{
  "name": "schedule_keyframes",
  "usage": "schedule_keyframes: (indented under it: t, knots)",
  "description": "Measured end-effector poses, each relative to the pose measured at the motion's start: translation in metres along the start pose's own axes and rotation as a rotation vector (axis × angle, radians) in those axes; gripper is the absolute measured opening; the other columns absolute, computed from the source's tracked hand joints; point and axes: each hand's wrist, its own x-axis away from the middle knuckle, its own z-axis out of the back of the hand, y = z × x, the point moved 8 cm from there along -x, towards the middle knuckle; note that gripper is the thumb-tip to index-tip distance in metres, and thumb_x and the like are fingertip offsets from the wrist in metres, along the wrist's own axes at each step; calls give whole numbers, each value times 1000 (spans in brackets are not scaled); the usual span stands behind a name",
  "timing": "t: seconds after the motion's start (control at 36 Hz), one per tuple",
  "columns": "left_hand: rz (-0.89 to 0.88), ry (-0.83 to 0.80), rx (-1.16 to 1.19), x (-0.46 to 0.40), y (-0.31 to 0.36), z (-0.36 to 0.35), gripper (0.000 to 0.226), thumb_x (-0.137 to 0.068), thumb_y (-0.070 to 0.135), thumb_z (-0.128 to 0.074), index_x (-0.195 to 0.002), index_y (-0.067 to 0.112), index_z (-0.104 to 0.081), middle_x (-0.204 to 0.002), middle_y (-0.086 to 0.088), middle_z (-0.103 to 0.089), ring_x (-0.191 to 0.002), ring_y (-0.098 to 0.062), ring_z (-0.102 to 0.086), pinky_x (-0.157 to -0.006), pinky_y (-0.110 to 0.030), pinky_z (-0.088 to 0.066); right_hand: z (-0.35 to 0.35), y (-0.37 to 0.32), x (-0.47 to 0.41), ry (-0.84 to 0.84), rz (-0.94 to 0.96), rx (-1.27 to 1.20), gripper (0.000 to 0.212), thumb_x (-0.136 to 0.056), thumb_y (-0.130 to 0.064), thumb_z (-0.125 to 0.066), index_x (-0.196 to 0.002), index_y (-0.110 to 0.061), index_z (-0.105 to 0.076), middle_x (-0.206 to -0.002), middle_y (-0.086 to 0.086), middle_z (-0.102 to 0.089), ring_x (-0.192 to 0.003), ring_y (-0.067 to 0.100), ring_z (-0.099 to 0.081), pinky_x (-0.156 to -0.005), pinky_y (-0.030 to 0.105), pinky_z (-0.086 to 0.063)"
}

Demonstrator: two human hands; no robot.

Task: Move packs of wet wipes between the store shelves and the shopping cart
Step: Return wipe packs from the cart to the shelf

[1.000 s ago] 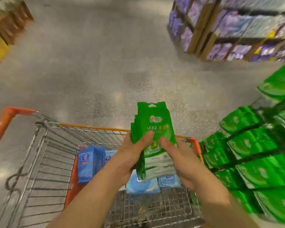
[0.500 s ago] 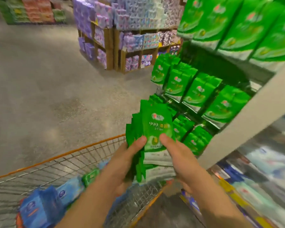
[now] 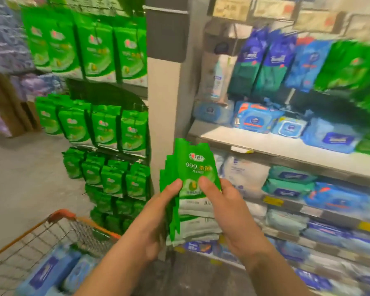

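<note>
Green, glossy plastic packs of wet wipes [image 3: 190,189], fanned in a stack with the long axis upright, sit gripped between both hands — left hand [image 3: 156,216] and right hand [image 3: 229,212] — with matching green hanging packs [image 3: 107,127] up-left, nearer the left hand.

The green packs [image 3: 193,184] held near the middle are glossy plastic film, smooth and slightly crinkled at the edges. The cart [image 3: 51,236] at near left is thin metal wire mesh with an orange plastic-looking rim. The blue packs [image 3: 49,272] inside it look like soft, shiny plastic. The shelf [image 3: 286,150] on the right is smooth and matt. The floor [image 3: 26,184] at left is speckled and dull.
</note>
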Motion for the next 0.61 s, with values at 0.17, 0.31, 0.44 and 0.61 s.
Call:
schedule_keyframes:
  t: [0.17,0.31,0.44,0.61]
  knots:
    - [90,-106,-35,-24,-46,-110,37,-77,45,-59,-90,19,-83,-105,-14,-76,-85,-28,-76,-63,-35,-62,119,0,10,166,10,-30,39,-87,-56,-68,-112,-26,-69,-106,-7,-77,-103,13,-72,-100,50,-53]
    - [66,-224,-94,-40,-67,-194,36,-101,23,-47,-119,0,-68,-65,7,-75,-54,-5,-71,-50,-17,-53,207,-1,24,288,23,-13,29,-96,-48,-62,-112,-25,-71,-103,-12,-77,-100,8,-71,-100,46,-53]
    - [129,-291,-119,-57,-102,-252,38,-86,37,-58,-101,10,-80,-105,-16,-76,-88,-30,-76,-62,-37,-62,278,-3,35,427,37,26,32,-94,-53,-62,-103,-24,-74,-95,-12,-77,-91,7,-72,-92,41,-55]
    - [154,-320,-247,-82,-118,-302,46,-83,39,-63,-118,11,-72,-92,-17,-77,-78,-20,-77,-57,-27,-59,339,-3,39,539,92,11,35,-97,-47,-60,-103,-16,-74,-89,-8,-78,-82,7,-73,-72,18,-54]
